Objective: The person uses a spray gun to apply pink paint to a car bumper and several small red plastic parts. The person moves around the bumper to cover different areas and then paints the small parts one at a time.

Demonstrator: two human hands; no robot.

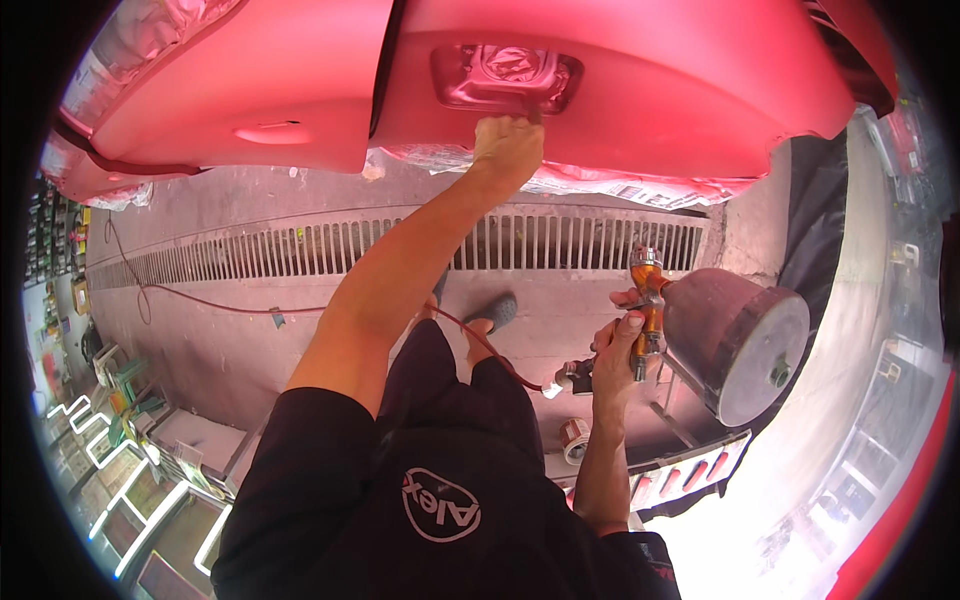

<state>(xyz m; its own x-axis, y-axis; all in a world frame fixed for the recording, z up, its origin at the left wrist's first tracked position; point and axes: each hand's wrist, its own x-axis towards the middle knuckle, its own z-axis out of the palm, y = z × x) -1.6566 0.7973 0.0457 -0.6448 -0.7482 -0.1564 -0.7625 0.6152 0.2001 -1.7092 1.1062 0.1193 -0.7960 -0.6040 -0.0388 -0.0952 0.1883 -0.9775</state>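
Note:
My right hand is wrapped round the handle of an orange spray gun, held out to my right. A large grey paint cup with a round lid sits on the gun's side. My left hand reaches forward with its fingers curled, up against the red car body panel. It is just below the fuel filler recess, whose middle is covered with crinkled masking. Whatever the left fingers may hold is hidden.
A dark red air hose runs from the gun past my legs and along the floor. A slotted drain grate crosses the floor below the car. Plastic masking hangs under the panel. A red-and-white container and a stand are at right.

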